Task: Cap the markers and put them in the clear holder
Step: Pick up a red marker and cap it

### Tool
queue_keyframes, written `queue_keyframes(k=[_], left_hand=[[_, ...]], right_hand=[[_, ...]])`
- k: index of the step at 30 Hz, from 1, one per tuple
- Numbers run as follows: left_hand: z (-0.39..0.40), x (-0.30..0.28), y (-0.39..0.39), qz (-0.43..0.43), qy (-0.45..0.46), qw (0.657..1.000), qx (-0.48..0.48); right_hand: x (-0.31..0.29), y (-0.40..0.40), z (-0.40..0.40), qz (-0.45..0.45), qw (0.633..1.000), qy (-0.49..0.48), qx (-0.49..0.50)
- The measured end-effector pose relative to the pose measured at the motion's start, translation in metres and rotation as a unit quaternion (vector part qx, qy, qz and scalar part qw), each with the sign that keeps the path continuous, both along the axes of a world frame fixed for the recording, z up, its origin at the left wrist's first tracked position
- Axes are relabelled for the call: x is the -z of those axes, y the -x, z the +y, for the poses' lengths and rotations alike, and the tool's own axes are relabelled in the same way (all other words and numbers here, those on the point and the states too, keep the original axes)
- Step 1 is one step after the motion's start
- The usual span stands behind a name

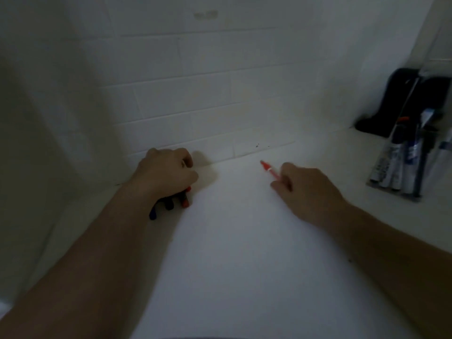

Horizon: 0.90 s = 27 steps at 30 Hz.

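Red marker (271, 170) sits in the right hand (307, 192), fingers curled round the barrel, uncapped tip pointing up and left toward the wall. Tip clear of the counter (244, 241); likely held that way so the nib is free to meet a cap and leaves no mark on the white surface

Left hand (166, 174) closed over a bunch of caps (171, 204) near the counter's back edge, close to the wall. Dark blue, dark and red ends stick out beneath the palm. Hard to tell in this dim light whether they are loose caps or capped ends; I read them as caps gathered in one fist so the matching red one is ready. Hands well apart, so no capping under way yet

Holder (401, 172) stands at the counter's right edge, leaning, with several markers (391, 167) already in it, ends down. It is near the right hand, which suits a short drop-in once the red one is capped

Black object (401, 101) leans in the back right corner behind the holder; cannot tell what it is. Tiled wall (208, 94) runs along the back

Judgement: task partly done, red marker in hand next
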<state>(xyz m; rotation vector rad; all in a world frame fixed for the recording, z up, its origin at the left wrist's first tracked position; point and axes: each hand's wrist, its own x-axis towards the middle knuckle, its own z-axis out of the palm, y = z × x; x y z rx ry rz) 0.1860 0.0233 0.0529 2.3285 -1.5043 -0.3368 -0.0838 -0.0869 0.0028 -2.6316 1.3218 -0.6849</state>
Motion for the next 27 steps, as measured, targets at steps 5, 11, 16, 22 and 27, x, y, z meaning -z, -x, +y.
queue_keyframes(k=[5,11,16,22,27], left_hand=[[-0.006,0.003,0.000,-0.084,-0.055,0.995,0.025],[-0.017,0.019,-0.008,-0.168,-0.041,0.984,0.028],[-0.027,0.022,0.018,-0.078,0.176,0.979,0.067],[-0.025,0.024,0.074,0.049,0.237,0.966,0.096],[-0.023,0.028,0.082,0.190,0.223,0.950,0.103]], right_hand=[[0.002,0.010,-0.014,-0.189,0.979,-0.062,0.037],[0.006,0.012,-0.014,-0.185,0.980,-0.069,-0.007],[0.006,0.013,-0.016,-0.216,0.973,-0.073,-0.032],[0.016,0.007,-0.023,-0.207,0.976,-0.032,-0.059],[0.016,0.008,-0.021,-0.199,0.977,-0.034,-0.066]])
